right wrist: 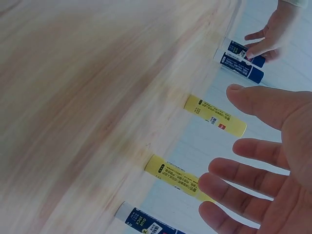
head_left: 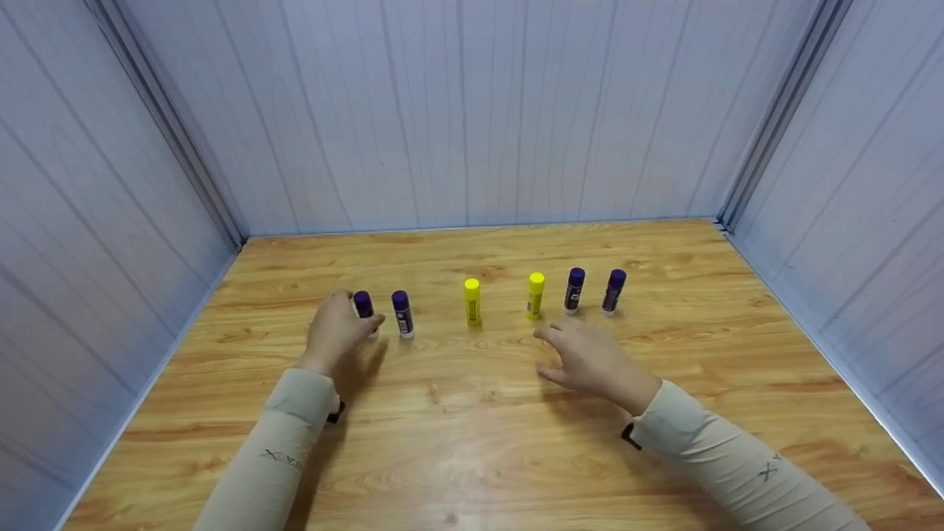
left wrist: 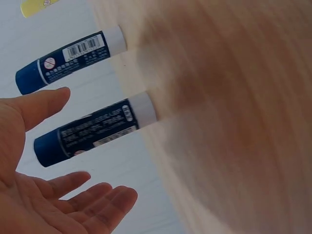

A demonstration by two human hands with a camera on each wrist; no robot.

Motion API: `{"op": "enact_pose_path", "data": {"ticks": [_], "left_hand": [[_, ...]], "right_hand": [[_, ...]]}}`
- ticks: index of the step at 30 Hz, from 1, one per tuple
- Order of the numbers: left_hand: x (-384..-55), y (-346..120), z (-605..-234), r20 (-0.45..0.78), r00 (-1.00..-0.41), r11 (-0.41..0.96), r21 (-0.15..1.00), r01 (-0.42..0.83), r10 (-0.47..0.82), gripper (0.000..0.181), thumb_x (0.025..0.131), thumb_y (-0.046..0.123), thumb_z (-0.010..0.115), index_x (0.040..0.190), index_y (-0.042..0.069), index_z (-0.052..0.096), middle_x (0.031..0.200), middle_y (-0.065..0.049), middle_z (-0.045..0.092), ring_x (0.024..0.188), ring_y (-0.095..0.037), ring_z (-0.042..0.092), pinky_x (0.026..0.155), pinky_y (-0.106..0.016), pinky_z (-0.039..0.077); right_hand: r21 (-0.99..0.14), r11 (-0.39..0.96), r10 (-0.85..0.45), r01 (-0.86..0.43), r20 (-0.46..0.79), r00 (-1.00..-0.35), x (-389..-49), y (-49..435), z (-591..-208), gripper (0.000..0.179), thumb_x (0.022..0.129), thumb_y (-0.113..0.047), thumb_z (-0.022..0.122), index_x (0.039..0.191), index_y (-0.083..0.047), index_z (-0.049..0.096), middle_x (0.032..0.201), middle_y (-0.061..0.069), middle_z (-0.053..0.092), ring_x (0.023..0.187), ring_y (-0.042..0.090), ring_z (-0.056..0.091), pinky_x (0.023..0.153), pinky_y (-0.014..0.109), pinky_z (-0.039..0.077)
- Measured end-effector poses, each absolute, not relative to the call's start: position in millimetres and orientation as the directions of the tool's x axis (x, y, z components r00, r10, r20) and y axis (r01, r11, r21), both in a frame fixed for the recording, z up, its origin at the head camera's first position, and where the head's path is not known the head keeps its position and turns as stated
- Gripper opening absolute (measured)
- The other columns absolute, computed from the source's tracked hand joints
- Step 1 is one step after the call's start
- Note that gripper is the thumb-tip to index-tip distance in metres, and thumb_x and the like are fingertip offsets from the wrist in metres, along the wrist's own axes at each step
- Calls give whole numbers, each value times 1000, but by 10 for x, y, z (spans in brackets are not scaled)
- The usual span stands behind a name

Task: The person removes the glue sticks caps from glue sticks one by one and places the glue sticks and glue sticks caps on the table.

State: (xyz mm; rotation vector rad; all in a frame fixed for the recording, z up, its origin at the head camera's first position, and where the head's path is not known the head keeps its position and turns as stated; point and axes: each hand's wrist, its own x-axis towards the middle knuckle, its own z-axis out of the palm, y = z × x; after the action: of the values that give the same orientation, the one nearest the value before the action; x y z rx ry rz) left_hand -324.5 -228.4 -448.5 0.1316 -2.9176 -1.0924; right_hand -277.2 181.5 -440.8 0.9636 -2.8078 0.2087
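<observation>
Several glue sticks stand upright in a loose row on the wooden table. My left hand [head_left: 338, 330] is at the leftmost purple glue stick [head_left: 363, 304]. In the left wrist view, the thumb [left wrist: 46, 105] and the fingers [left wrist: 97, 200] are spread on either side of that stick [left wrist: 95, 129] without closing on it. A second purple glue stick [head_left: 403, 313] stands just to its right. My right hand [head_left: 586, 358] hovers over the table, relaxed and holding nothing, in front of the right yellow glue stick [head_left: 536, 295]. The other yellow glue stick [head_left: 473, 302] stands in the middle.
Two more purple glue sticks, one [head_left: 574, 291] beside the right yellow one and another [head_left: 613, 293] at the row's right end, stand beyond my right hand. White panelled walls [head_left: 487, 110] enclose the wooden table [head_left: 457, 435] at the back and both sides.
</observation>
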Motion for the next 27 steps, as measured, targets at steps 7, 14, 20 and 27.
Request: {"op": "enact_pose_path", "data": {"ticks": [7, 14, 20, 27], "left_hand": [[-3270, -2311, -4523, 7, -995, 723, 688, -67, -99, 47, 105, 28, 71, 134, -9, 63, 131, -27, 70, 111, -34, 68, 99, -51, 56], [-3287, -2307, -4514, -4, -995, 717, 693, -72, -97, 31, 108, 23, 67, 123, -5, 66, 121, -23, 73, 106, -29, 68, 92, -44, 57], [-3255, -2313, -4497, 4, -995, 671, 739, -64, -99, 35, 109, 23, 64, 129, -6, 57, 127, -26, 69, 116, -36, 68, 100, -49, 57], [-3192, -2275, -4335, 73, -989, 643, 765, -29, -131, 36, 109, 26, 58, 130, -2, 50, 116, -19, 61, 104, -32, 60, 91, -45, 52]], "right_hand": [[-68, 788, -591, -612, 191, -784, -2757, 1828, -4395, 55, 93, -34, 88, 136, -6, 71, 118, 14, 76, 100, 32, 74, 82, 51, 63], [-104, 799, -573, -592, 166, -803, -2742, 1836, -4384, 56, 94, -35, 87, 138, -5, 70, 123, 13, 76, 106, 34, 74, 87, 53, 62], [-119, 787, -578, -605, 198, -791, -2759, 1871, -4372, 56, 92, -34, 89, 136, -4, 70, 123, 14, 77, 107, 34, 75, 91, 54, 62], [-88, 797, -564, -598, 246, -788, -2801, 1926, -4291, 58, 91, -36, 90, 136, -5, 70, 122, 14, 77, 103, 34, 76, 86, 52, 64]]}}
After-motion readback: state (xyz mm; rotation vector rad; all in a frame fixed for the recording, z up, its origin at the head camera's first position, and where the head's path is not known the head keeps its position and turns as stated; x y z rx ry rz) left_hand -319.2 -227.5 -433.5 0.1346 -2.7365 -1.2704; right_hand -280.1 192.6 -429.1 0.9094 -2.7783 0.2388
